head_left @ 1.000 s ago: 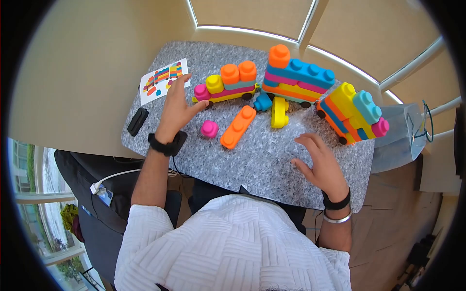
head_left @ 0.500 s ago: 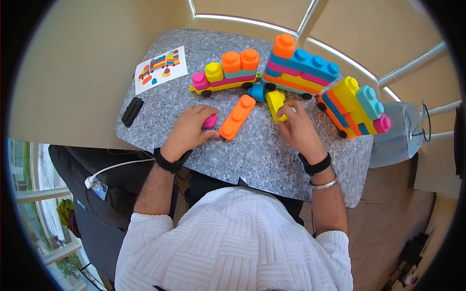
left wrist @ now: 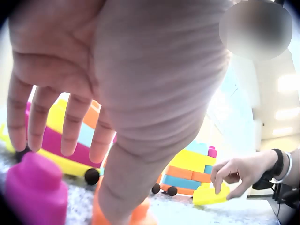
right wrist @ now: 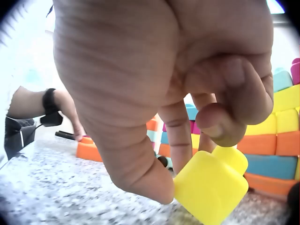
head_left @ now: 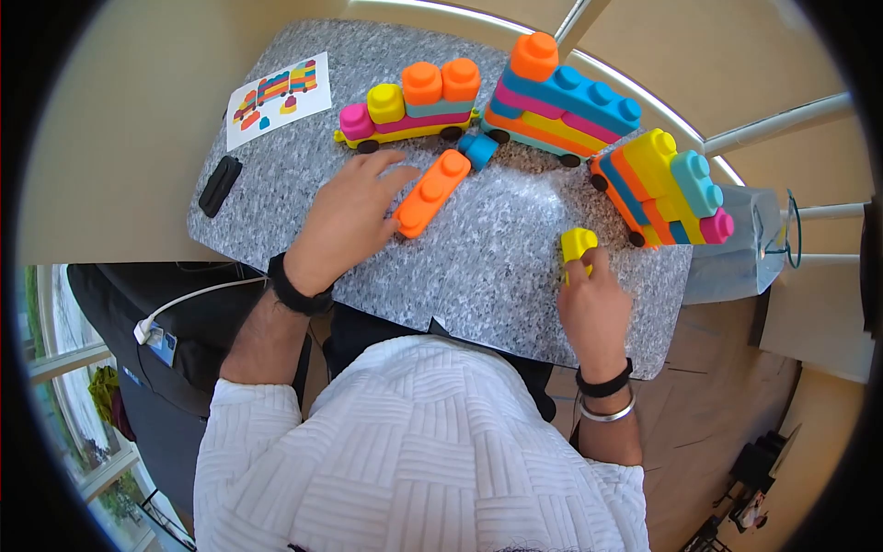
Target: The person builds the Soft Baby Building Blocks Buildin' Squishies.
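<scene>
My right hand (head_left: 593, 313) pinches a yellow toy building block (head_left: 578, 243) between thumb and fingers, low over the right part of the table; the right wrist view shows the block (right wrist: 211, 187) tipped on a corner. My left hand (head_left: 345, 216) spreads over the table with fingers straight, its thumb right at the near end of a long orange block (head_left: 430, 193). A pink block (left wrist: 37, 192) stands below the left fingertips in the left wrist view; that hand hides it from the head view. At the orange block's far end lies a small blue block (head_left: 479, 151).
Three wheeled wagons of stacked blocks line the back: a low one (head_left: 409, 125), a tall one (head_left: 561, 115) and a right one (head_left: 658, 193). A picture card (head_left: 276, 101) and a black case (head_left: 220, 186) lie at left. A clear plastic bag (head_left: 745, 248) is beyond the right edge.
My right hand has taken the yellow block from beside the blue one and brought it right and nearer my body. My left hand came down from near the card to the pink block, now covering it.
</scene>
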The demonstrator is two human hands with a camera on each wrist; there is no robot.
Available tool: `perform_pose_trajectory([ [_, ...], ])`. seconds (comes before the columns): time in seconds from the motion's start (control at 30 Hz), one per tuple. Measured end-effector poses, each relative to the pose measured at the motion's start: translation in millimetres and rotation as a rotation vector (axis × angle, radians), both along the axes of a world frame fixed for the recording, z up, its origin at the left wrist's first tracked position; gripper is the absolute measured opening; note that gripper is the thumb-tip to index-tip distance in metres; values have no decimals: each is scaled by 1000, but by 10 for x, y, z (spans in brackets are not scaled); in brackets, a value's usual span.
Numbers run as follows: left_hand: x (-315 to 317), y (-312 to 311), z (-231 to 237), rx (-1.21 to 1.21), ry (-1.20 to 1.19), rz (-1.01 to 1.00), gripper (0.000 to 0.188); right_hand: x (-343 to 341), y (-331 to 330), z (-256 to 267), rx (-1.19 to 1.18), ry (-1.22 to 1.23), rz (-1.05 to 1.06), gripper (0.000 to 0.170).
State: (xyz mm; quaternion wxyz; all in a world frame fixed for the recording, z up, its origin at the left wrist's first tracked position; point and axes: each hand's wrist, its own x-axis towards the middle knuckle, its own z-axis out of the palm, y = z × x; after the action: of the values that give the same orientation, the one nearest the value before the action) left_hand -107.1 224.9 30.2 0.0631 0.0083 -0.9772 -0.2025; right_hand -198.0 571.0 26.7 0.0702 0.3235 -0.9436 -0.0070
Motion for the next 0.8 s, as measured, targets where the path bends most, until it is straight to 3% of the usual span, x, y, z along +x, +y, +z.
perform_pose_trajectory([
  [0.07,-176,134,95,-42,13,-46,59,88,47,-135,-10,-172,74,18],
  [0.13,-379,326,161,43,-20,-170,56,138,33,-127,-36,-192,107,22],
  [0.3,-893,700,-81,-150,-18,-140,49,177,-2,19,-301,-252,102,26],
  [0.43,-1088,725,-289,-298,-59,-113,36,200,57,88,-343,-333,81,26],
  [0.57,-1133,721,-250,-288,-83,-127,29,210,136,75,-402,-366,136,23],
  [0.67,-936,736,-35,-179,5,-179,30,188,126,73,-424,-391,166,28],
  [0.73,-704,764,192,273,102,-351,33,223,91,80,-453,-412,173,34],
  [0.77,-591,801,217,431,98,-405,37,250,33,126,-582,-470,147,45],
  [0.8,-490,843,227,433,91,-405,37,273,-15,145,-710,-528,123,56],
])
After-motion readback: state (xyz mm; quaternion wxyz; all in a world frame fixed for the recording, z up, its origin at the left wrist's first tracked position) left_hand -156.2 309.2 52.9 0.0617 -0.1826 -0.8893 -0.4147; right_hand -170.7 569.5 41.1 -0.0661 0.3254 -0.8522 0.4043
